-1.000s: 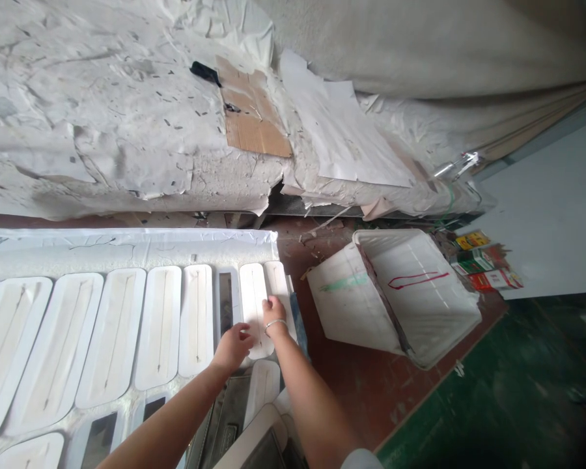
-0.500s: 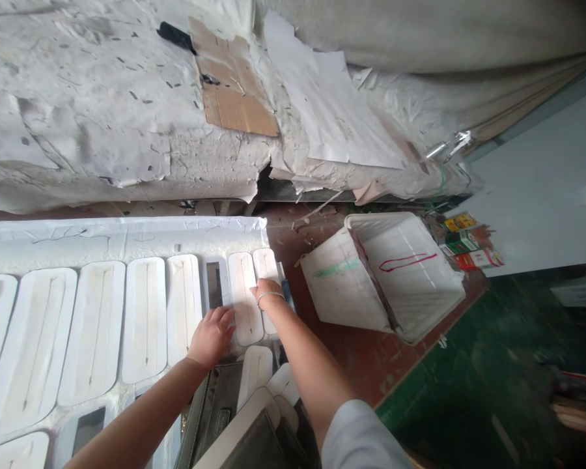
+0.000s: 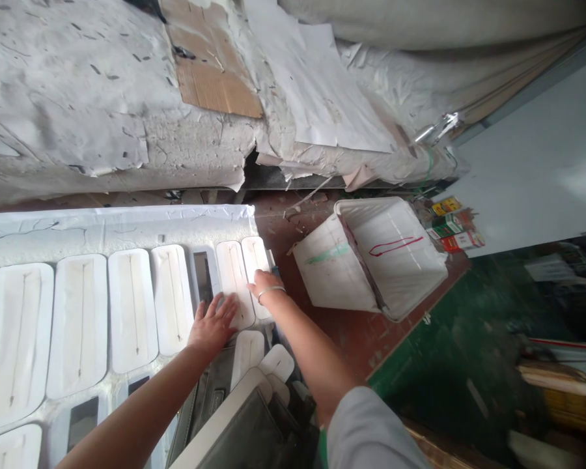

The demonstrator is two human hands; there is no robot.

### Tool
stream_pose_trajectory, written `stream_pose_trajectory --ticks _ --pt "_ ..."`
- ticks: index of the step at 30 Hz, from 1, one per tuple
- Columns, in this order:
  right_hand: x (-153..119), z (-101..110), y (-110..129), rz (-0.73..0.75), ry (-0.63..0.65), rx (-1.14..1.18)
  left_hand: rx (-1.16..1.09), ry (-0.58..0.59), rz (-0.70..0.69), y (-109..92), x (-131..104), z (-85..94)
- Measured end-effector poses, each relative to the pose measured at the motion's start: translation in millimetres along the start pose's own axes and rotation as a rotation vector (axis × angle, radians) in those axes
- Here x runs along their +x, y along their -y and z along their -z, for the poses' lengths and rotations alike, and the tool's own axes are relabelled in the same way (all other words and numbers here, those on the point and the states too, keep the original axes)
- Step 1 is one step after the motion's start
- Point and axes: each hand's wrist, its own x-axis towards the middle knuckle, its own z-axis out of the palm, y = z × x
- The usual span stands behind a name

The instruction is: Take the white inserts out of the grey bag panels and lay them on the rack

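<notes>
Soft, even daylight fills the scene, brightest on the pale panel [image 3: 532,176] at right, which shows mild glare. Shadows are faint. Wide-angle distortion bends the edges, and the lower right corner is dim and motion-blurred.

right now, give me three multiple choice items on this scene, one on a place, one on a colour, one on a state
1. Where does the white tub lie?
A. on the red-brown floor, right of the hands
B. on the tray of white panels
C. on the cardboard

2. What colour is the loop drawn inside the tub?
A. blue
B. red
C. black

3. How is the left hand?
A. clenched in a fist
B. holding the tub
C. flat, fingers spread, on a white panel

Answers: 1 A, the tub lies tipped on the floor beside the right hand. 2 B, the loop is red. 3 C, the palm lies open on the panel's near end.
</notes>
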Motion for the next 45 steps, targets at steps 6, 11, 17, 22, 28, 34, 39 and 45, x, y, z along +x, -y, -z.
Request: stream_pose_trajectory --ticks 6,11,17,22,28,34,39,45 --pt "-129.4 -26.1 -29.0 0.206 0.159 0.096 -0.493 -0.067 0.088 -0.1 -51.9 27.8" --pt "-196.5 -67.0 -33.1 0.033 0.231 0.094 -0.778 0.418 0.256 -23.3 -130.6 31.8" --pt "-215.5 -54.4 -28.5 0.123 0.131 0.252 -0.726 0.517 0.128 -46.5 -174.5 37.7" --pt "-223.5 -3.7 6.4 0.686 0.393 -0.042 -0.564 0.428 -0.345 -52.1 -168.1 84.3" --pt "-172.8 -0.4 33.8 0.685 0.469 -0.446 -0.687 0.342 -0.058 -21.5 -145.4 86.1" --pt "-158.9 -14.5 26.4 0.795 0.180 -0.289 -0.481 0.116 0.039 -6.3 -167.7 53.5" --pt "-199.9 12.0 39.0 0.716 -0.450 0.088 -0.895 0.164 0.125 -5.4 -182.9 114.6" --pt "-188.3 4.6 65.9 0.389 -0.063 0.810 -1.142 -0.060 0.149 -11.3 -138.5 153.4"
